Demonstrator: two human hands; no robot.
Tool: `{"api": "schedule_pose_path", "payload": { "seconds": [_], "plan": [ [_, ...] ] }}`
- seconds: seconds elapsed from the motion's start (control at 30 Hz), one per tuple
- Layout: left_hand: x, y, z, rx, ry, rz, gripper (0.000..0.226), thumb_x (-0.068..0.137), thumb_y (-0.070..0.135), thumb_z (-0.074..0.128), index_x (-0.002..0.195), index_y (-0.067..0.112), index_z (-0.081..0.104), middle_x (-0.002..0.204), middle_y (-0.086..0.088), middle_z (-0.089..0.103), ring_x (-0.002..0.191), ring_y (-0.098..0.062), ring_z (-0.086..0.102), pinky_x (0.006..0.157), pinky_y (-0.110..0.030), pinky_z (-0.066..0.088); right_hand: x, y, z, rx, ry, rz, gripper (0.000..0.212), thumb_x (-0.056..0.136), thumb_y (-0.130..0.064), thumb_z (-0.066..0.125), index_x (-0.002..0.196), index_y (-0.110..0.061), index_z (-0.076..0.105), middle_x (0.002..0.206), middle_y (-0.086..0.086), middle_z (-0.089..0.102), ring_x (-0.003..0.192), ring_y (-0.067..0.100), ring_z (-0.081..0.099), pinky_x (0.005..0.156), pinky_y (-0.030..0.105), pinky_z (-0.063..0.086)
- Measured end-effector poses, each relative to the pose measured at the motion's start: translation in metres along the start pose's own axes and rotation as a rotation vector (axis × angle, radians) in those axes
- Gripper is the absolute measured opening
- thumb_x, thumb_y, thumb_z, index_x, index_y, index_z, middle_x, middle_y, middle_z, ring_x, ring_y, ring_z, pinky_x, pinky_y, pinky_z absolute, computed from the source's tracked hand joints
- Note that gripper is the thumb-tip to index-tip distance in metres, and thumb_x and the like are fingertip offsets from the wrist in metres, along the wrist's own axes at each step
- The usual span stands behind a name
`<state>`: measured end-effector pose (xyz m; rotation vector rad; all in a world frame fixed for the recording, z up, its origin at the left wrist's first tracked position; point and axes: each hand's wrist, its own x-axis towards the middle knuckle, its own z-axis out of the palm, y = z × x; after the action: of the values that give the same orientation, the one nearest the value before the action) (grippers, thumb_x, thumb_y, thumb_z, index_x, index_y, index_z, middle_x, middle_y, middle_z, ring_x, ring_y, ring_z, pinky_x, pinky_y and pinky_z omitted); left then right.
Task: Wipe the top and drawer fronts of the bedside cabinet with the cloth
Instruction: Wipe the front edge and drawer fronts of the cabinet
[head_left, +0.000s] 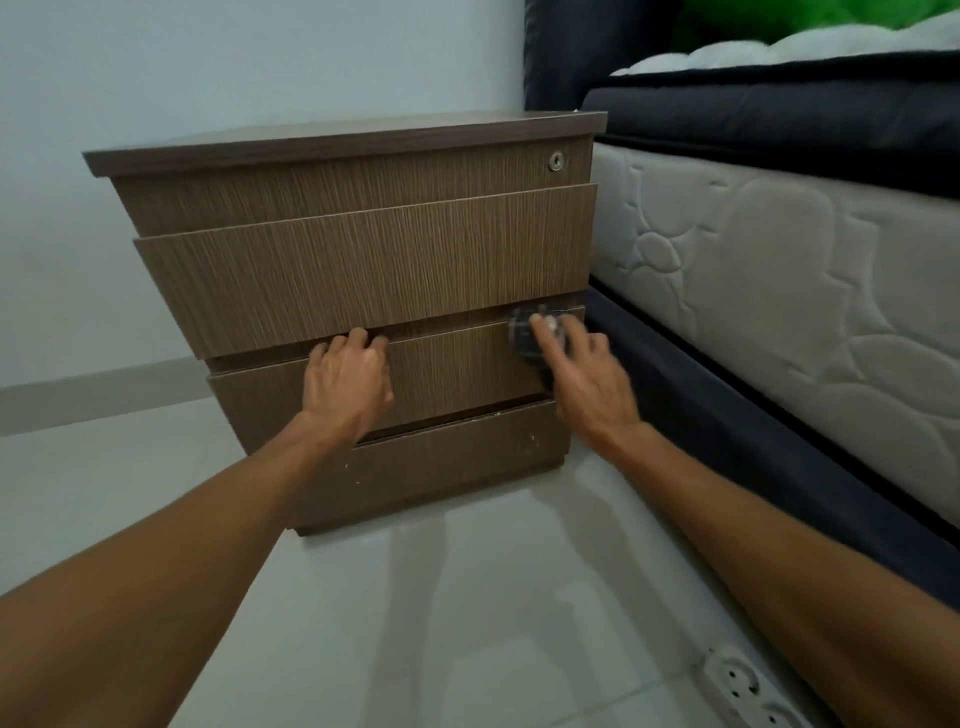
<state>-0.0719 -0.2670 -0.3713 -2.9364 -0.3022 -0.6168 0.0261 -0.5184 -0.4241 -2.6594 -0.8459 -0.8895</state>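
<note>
The pale, glossy tiled floor carries everything here. The brown wood-grain bedside cabinet stands directly on it, against the light wall. Just to the cabinet's right, the dark bed base also rests on the floor. A white power strip lies flat on the tiles near the bottom right corner.
</note>
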Motion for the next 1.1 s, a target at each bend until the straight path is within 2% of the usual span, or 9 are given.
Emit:
{"api": "schedule_pose_path", "payload": {
  "seconds": [0.1,0.2,0.37,0.53,0.6,0.7,0.83,0.93,1.1],
  "plan": [
    [0.002,-0.002,0.0,0.01,0.0,0.022,0.04,0.092,0.018,0.052,0.131,0.009,0.053,0.118,-0.014,0.059,0.108,-0.032,0.057,0.095,-0.046,0.044,0.016,-0.034,0.024,0.025,0.081,-0.197,0.086,0.078,-0.01,0.073,0.148,-0.019,0.023,0.14,0.019,0.029,0.104,0.033,0.05,0.075,0.04,0.053],
    [0.004,-0.003,0.0,0.026,0.001,0.038,0.04,0.091,0.016,0.052,0.13,0.008,0.055,0.116,-0.015,0.06,0.106,-0.033,0.058,0.092,-0.047,0.045,0.032,-0.054,0.04,-0.007,0.109,-0.211,0.081,0.078,-0.01,0.072,0.146,-0.015,0.028,0.137,0.018,0.028,0.101,0.033,0.051,0.071,0.04,0.05],
    [0.002,-0.006,0.006,0.036,0.023,0.051,0.04,0.091,0.015,0.052,0.13,0.006,0.054,0.115,-0.018,0.06,0.105,-0.035,0.058,0.092,-0.049,0.044,0.032,-0.027,0.045,-0.019,0.13,-0.075,0.079,0.078,-0.016,0.074,0.145,-0.015,0.032,0.136,0.02,0.034,0.102,0.032,0.049,0.075,0.041,0.049],
    [0.0,-0.004,0.011,0.056,0.032,0.056,0.045,0.089,0.015,0.054,0.133,0.004,0.051,0.12,-0.017,0.057,0.108,-0.035,0.056,0.092,-0.048,0.043,0.032,0.017,0.034,-0.09,0.11,0.054,0.072,0.08,-0.004,0.068,0.144,-0.012,0.037,0.132,0.023,0.046,0.097,0.036,0.05,0.072,0.045,0.051],
    [0.001,0.0,0.01,0.061,0.028,0.06,0.046,0.089,0.015,0.054,0.133,0.004,0.05,0.122,-0.017,0.056,0.108,-0.034,0.056,0.092,-0.047,0.043,0.032,0.021,0.033,-0.08,0.093,0.108,0.075,0.08,0.0,0.066,0.146,-0.014,0.033,0.134,0.022,0.043,0.097,0.036,0.05,0.072,0.045,0.051],
    [0.001,0.005,0.009,0.059,0.009,0.085,0.05,0.09,0.017,0.054,0.137,0.004,0.046,0.127,-0.016,0.053,0.113,-0.033,0.054,0.095,-0.046,0.042,0.025,0.025,0.034,0.023,0.068,0.312,0.086,0.081,0.0,0.065,0.151,-0.018,0.018,0.144,0.019,0.03,0.107,0.036,0.046,0.082,0.046,0.051],
    [0.003,0.007,0.008,0.058,0.005,0.097,0.051,0.09,0.018,0.054,0.138,0.005,0.044,0.128,-0.016,0.053,0.115,-0.032,0.053,0.097,-0.046,0.041,0.017,0.015,0.028,0.199,0.171,0.51,0.083,0.084,-0.004,0.064,0.152,-0.013,0.017,0.145,0.017,0.029,0.115,0.033,0.046,0.088,0.043,0.05],
    [0.006,0.009,0.006,0.056,0.019,0.097,0.047,0.09,0.017,0.052,0.136,0.007,0.048,0.124,-0.015,0.055,0.11,-0.032,0.055,0.094,-0.046,0.042,0.009,-0.008,0.032,0.259,0.239,0.411,0.076,0.083,-0.006,0.065,0.148,-0.012,0.027,0.143,0.017,0.034,0.113,0.03,0.049,0.087,0.041,0.053],
    [0.011,0.009,0.004,0.063,0.042,0.101,0.038,0.089,0.016,0.051,0.125,0.007,0.058,0.114,-0.013,0.059,0.102,-0.031,0.058,0.086,-0.045,0.043,0.015,-0.057,0.06,0.23,0.198,0.008,0.077,0.073,-0.012,0.08,0.139,-0.009,0.041,0.134,0.021,0.046,0.107,0.031,0.055,0.084,0.039,0.053]
  ]
}}
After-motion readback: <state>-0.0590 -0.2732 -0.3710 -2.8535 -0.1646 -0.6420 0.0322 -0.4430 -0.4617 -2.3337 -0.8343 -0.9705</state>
